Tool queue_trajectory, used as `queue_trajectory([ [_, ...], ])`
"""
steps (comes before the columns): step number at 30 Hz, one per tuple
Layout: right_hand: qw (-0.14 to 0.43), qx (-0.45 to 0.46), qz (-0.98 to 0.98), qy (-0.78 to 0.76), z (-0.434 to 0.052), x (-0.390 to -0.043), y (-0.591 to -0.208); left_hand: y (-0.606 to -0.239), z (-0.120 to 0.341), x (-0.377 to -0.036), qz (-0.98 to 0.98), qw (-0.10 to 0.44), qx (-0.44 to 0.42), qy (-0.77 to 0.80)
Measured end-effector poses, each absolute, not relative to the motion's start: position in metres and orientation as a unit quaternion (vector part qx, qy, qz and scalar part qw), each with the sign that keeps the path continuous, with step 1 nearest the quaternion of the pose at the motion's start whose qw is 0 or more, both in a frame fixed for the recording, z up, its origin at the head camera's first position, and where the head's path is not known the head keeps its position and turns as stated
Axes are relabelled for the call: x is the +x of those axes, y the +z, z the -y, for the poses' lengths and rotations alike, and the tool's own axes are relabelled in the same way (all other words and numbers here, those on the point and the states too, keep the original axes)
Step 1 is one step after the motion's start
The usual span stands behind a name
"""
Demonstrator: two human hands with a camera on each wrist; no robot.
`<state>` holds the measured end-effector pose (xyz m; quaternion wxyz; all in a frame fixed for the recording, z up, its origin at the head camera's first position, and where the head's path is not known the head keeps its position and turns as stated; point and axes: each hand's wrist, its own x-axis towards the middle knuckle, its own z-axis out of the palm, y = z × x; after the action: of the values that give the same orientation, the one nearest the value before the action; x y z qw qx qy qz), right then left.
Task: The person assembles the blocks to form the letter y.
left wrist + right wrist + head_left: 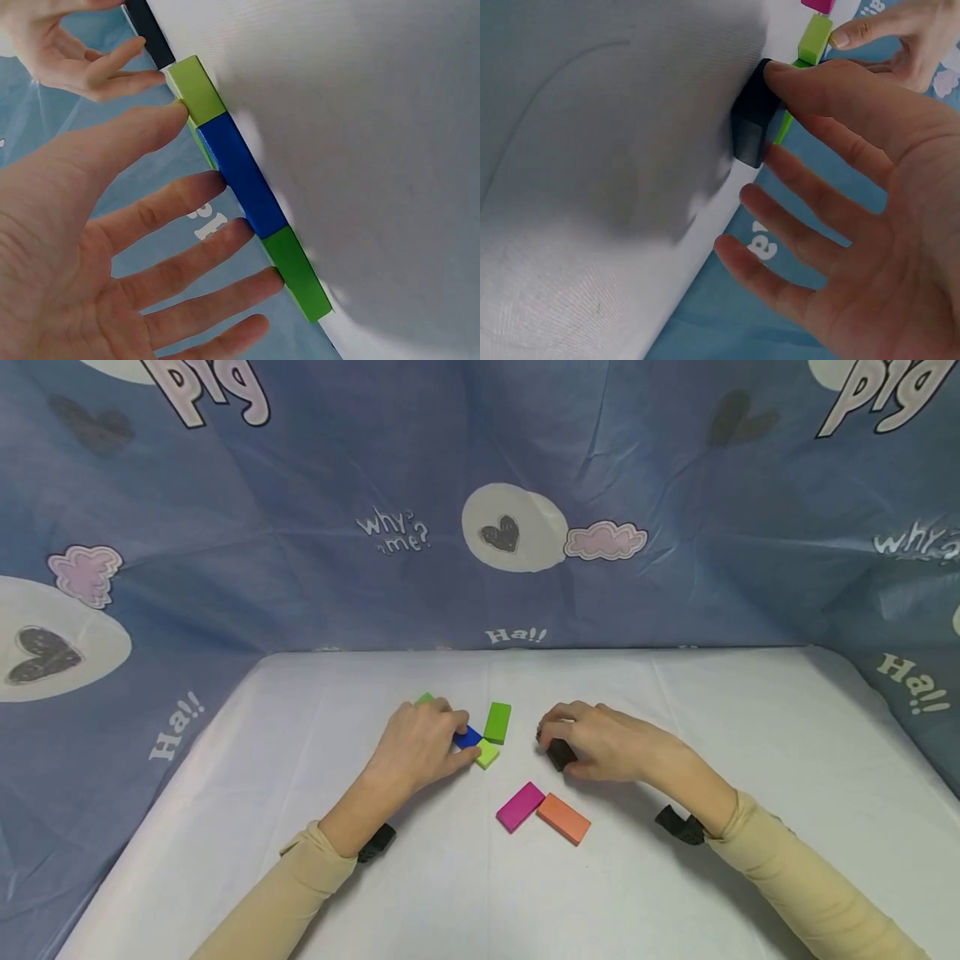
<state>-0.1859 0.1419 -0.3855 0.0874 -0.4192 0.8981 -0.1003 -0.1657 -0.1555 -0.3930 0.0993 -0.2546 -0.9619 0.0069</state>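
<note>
Blue block: a small flat rectangular blue block (467, 737) lies on the white table (750, 760), just left of centre; the left wrist view shows it (244, 182) end to end between two green pieces in one row.
Its neighbours: a light green block (487, 753) touches its end at 4 o'clock, and a green block (424, 699) peeks out past the knuckles at 10 o'clock.
Left hand: the left hand (420, 745) lies palm down over that row, its fingers (161, 206) spread and nearly straight, fingertips against the side of the blocks, thumb at the light green end.
Black block: a dark, almost black block (558, 753) sits on the table at 3 o'clock from the blue one, well apart from it.
Right hand: the right hand (596, 742) covers the black block from above; in the right wrist view its fingers (832, 97) are spread, one fingertip pressing on the block's top and the rest fanned open below.
Between the hands: a darker green block (497, 722) lies alone, tilted, near the blue block at 1 o'clock.
Nearer the person: a magenta block (520, 806) and an orange block (563, 818) touch at one corner, at 6 o'clock from the gap between the hands.
Backdrop: a blue printed cloth (300, 510) with hearts and clouds stands behind the table.
</note>
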Motion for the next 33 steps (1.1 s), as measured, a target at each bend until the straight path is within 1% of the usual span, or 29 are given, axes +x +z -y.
queue_trajectory([
  [4, 0.093, -0.411, -0.900, -0.106, -0.140, -0.187, -0.388, -0.393, 0.155, -0.165, 0.963, 0.097, -0.253, 0.004],
  [15, 0.077, -0.410, -0.902, -0.110, -0.134, -0.190, -0.391, -0.394, 0.156, -0.165, 0.961, 0.108, -0.256, 0.011],
  [24, 0.061, -0.415, -0.901, -0.112, -0.129, -0.196, -0.393, -0.394, 0.155, -0.165, 0.964, 0.096, -0.249, 0.010],
  [33, 0.057, -0.425, -0.896, -0.115, -0.130, -0.199, -0.396, -0.395, 0.156, -0.164, 0.960, 0.119, -0.254, 0.014],
])
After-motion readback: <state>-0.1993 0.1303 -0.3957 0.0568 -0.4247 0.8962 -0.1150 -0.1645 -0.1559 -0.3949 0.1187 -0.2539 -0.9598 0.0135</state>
